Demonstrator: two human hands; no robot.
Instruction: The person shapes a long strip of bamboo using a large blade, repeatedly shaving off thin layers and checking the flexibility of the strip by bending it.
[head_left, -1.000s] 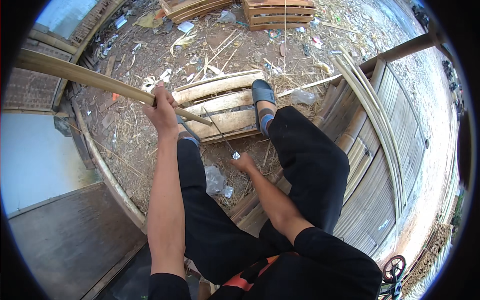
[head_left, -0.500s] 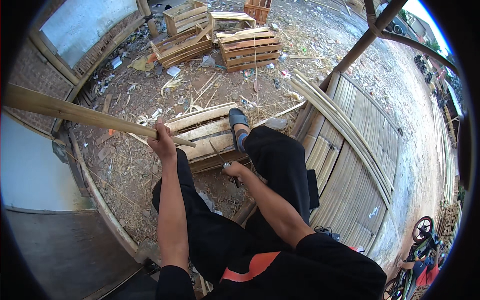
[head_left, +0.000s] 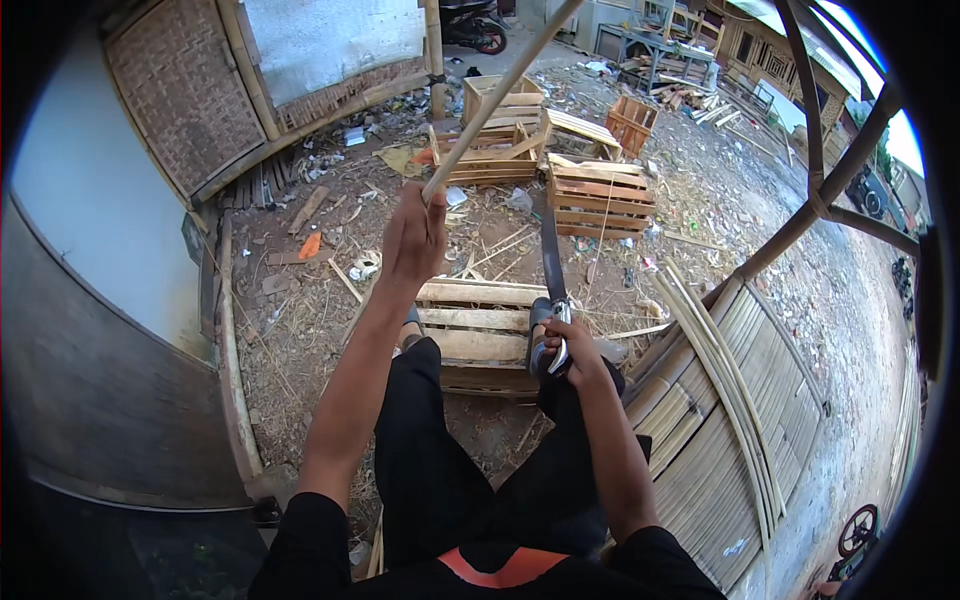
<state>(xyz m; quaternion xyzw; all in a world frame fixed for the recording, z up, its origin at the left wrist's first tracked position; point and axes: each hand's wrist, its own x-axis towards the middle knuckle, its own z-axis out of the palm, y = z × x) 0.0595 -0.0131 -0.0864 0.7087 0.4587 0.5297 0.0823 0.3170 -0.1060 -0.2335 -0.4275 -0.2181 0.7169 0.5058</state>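
A long bamboo pole (head_left: 497, 95) is held in the left hand (head_left: 415, 235), whose fingers are closed fully around its lower end, so that the pole rises up and away to the right over the littered ground. The right hand (head_left: 572, 350) is wrapped tightly around the handle of a long dark blade (head_left: 551, 250), which points away from the body, just above the wooden pallet (head_left: 480, 330) where both feet are rested. For a clean cut, it is judged that the pole should be gripped firmly and kept steady — the blade should be guided along the grain, away from the left hand and the legs — and only light, controlled strokes should be given.
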